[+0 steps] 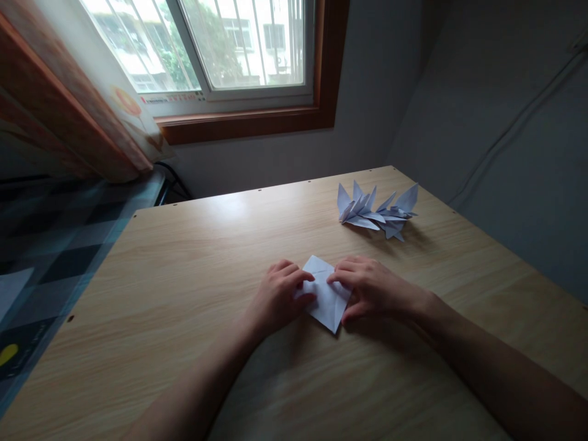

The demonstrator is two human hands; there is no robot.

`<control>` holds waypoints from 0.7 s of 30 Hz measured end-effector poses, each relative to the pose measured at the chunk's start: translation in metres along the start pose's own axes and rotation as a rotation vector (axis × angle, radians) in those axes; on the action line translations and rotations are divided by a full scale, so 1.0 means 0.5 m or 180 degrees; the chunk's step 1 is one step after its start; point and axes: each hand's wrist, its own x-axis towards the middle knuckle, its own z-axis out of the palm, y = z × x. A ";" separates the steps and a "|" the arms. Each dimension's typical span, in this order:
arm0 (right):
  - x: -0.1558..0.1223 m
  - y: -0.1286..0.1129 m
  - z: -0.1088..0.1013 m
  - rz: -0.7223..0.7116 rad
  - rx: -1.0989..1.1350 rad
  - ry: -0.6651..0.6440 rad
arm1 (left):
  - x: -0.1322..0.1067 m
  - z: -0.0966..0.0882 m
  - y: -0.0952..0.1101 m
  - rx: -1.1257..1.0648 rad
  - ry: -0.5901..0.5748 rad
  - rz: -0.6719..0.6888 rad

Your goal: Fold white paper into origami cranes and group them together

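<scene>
A small folded sheet of white paper lies on the wooden table with one corner pointing toward me. My left hand is at its left edge, thumb and index finger resting on the paper with curled fingers. On the other side, my right hand has its index fingertip on the paper and its thumb at the right edge. Both hands appear to grip the sheet by its sides. Creases run across its surface, and parts of its left and right corners are hidden by my fingers.
Several pointed folded paper pieces stand clustered on the wooden table beyond my right hand. To the left is a bed or surface with a checked cover. A window with a curtain is behind; walls stand behind and right.
</scene>
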 end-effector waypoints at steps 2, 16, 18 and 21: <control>0.000 0.006 0.001 0.0015 0.0043 0.0043 | -0.003 0.005 -0.006 0.0222 -0.0049 0.0164; -0.012 0.034 -0.012 0.0104 0.0328 0.0063 | 0.002 -0.015 0.006 0.0219 -0.0855 0.0589; -0.011 0.037 -0.010 0.0084 0.0257 0.0069 | 0.001 -0.015 0.005 0.0249 -0.0840 0.0589; -0.009 0.041 -0.004 0.0013 0.0194 0.0106 | 0.000 -0.013 0.002 0.0278 -0.0797 0.0525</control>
